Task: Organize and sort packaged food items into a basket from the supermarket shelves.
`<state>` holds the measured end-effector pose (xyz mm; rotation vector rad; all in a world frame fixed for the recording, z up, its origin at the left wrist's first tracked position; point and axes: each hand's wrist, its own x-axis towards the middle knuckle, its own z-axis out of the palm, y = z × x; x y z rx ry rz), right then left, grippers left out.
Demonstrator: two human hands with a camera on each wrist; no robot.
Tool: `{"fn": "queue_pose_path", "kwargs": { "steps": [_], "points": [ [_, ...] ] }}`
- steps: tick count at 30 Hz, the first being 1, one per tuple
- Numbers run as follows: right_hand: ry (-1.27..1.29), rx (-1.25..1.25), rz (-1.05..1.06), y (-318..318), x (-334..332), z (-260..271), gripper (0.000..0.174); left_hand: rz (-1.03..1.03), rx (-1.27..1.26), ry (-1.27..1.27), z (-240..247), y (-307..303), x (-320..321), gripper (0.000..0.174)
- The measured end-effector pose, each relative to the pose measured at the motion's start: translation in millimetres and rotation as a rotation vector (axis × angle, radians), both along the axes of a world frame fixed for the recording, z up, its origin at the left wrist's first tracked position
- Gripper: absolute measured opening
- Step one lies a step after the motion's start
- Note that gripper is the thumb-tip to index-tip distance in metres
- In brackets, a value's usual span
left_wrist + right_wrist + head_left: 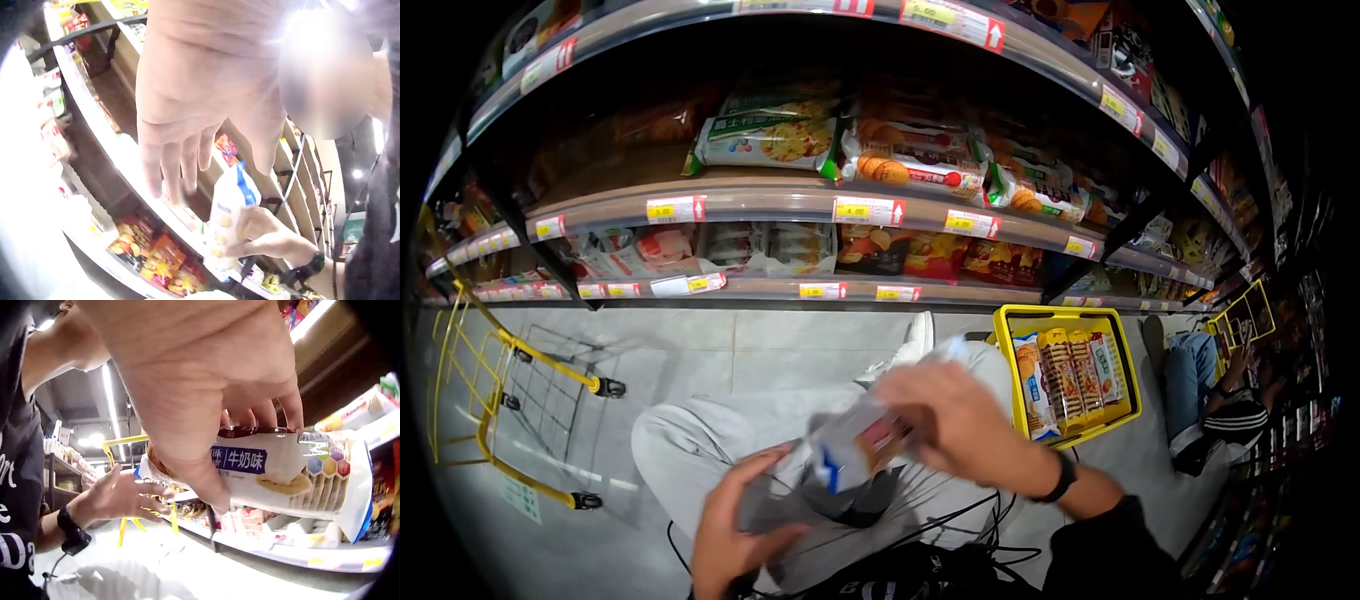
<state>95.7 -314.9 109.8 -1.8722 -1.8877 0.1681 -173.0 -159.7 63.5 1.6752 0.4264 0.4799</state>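
A white and blue biscuit packet (pixel 284 472), with a stack of biscuits printed on it, is gripped by my right hand (pixel 965 415) over my lap. Thumb and fingers wrap its long sides in the right wrist view. The packet (pixel 850 455) is blurred in the head view. My left hand (pixel 740 520) is beside its near end with fingers spread, and in the left wrist view that hand (pixel 200 81) shows an empty palm. To the right, a yellow basket (pixel 1006 330) on the floor holds several upright biscuit packets (pixel 1055 375).
Shelves (pixel 760 200) with packaged snacks and price tags curve across the front. A yellow wheeled cart frame (pixel 490 400) stands at the left. My bent legs (pixel 690 430) are below the hands, with thin black cables (pixel 960 515) across them. Another person (pixel 1195 385) sits at the far right.
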Motion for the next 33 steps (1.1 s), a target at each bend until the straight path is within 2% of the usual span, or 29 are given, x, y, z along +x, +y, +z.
{"fn": "queue_pose_path", "kwargs": {
  "steps": [1,2,4,5,6,7,8,9,10,11,12,14,16,18,20,21,26,30,31,32,33],
  "points": [
    [-0.193,0.011,-0.038,-0.6,13.6,19.7,0.07,0.039,0.15,0.007,-1.0,12.3,-6.9,0.069],
    [-0.234,0.004,-0.111,-2.7,28.5,39.4,0.071,0.079,0.303,0.009,-2.8,25.0,-12.7,0.062],
    [-0.41,0.076,-0.196,-6.2,69.6,66.8,0.074,0.23,0.353,0.098,-13.7,41.9,-31.0,0.053],
    [-0.497,0.118,-0.257,-8.7,99.0,69.0,0.075,0.286,0.331,0.088,-24.7,49.7,-41.1,0.046],
    [-0.555,0.177,-0.277,-5.4,127.5,77.8,0.065,0.344,0.308,0.08,-36.8,55.7,-49.1,0.039],
    [-0.617,0.201,-0.294,-8.2,161.8,84.7,0.064,0.337,0.315,0.082,-44.8,58.9,-54.8,0.039],
    [-0.639,0.192,-0.336,-6.2,185.7,97.0,0.062,0.392,0.13,0.054,-51.5,61.0,-60.3,0.031],
    [-0.676,0.164,-0.416,-6.4,218.9,102.6,0.06,0.446,-0.059,0.027,-58.1,62.9,-64.9,0.024],
    [-0.691,0.124,-0.476,-5.7,251.1,109.8,0.058,0.44,-0.058,0.031,-65.5,65.7,-69.3,0.024],
    [-0.76,-0.007,-0.642,-9.3,282.7,113.0,0.055,0.456,-0.074,-0.007,-73.3,68.2,-71.9,0.02],
    [-0.658,-0.061,-0.75,-7.4,311.3,117.0,0.052,0.476,-0.092,-0.049,-80.5,68.2,-70.5,0.018],
    [-0.712,-0.02,-0.768,-11.5,366.8,116.0,0.063,0.56,-0.061,-0.052,-91.8,68.1,-65.3,0.016],
    [-0.836,-0.044,-0.781,-13.5,445.9,105.7,0.067,0.689,-0.088,-0.097,-107.8,75.1,-67.1,0.015],
    [-1.013,-0.09,-0.761,-16.1,467.4,102.6,0.063,0.828,-0.084,-0.144,-112.4,73.2,-54.9,0.017],
    [-0.823,0.122,-0.829,-14.1,507.9,91.9,0.069,0.855,-0.081,-0.17,-121.7,81.9,-57.4,0.018],
    [-0.679,-0.058,-0.983,-12.1,516.6,91.3,0.074,0.87,-0.064,-0.168,-125.2,81.8,-57.4,0.019],
    [-0.878,-0.137,-0.842,-3.4,541.8,79.5,0.074,0.919,-0.019,-0.136,-140.7,85.8,-63.4,0.021],
    [-1.014,-0.24,-0.756,0.3,519.1,82.2,0.074,0.852,0.045,-0.115,-133.9,80.8,-59.7,0.019],
    [-1.042,-0.256,-0.734,0.7,512.5,85.7,0.074,0.88,0.068,-0.061,-123.7,77.1,-57.3,0.013],
    [-1.045,-0.247,-0.709,2.1,511.4,87.3,0.074,0.907,0.093,-0.005,-117.9,76.1,-55.9,0.007],
    [-0.903,-0.141,-0.576,2.1,543.1,83.0,0.071,0.915,0.038,0.002,-120.1,76.5,-60.5,0.005]
  ]
}}
